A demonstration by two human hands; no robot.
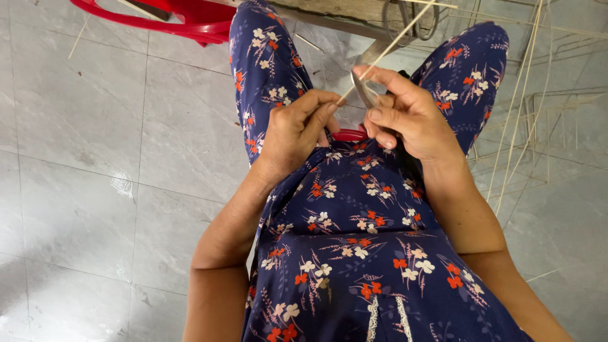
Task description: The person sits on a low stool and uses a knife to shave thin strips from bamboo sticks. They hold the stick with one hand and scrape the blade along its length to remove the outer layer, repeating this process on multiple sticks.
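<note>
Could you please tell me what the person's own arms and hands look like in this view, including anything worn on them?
Both forearms are bare, with no sleeves in view. The left hand and right hand wear no gloves, and I can make out no rings, watch or bracelets. The fingernails are short and unpainted.

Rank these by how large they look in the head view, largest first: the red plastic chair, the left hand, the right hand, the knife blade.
1. Red plastic chair, though the frame's top edge cuts it off.
2. Left hand and right hand: they look about alike, so unranked.
3. Knife blade, mostly hidden by the right hand.
</note>
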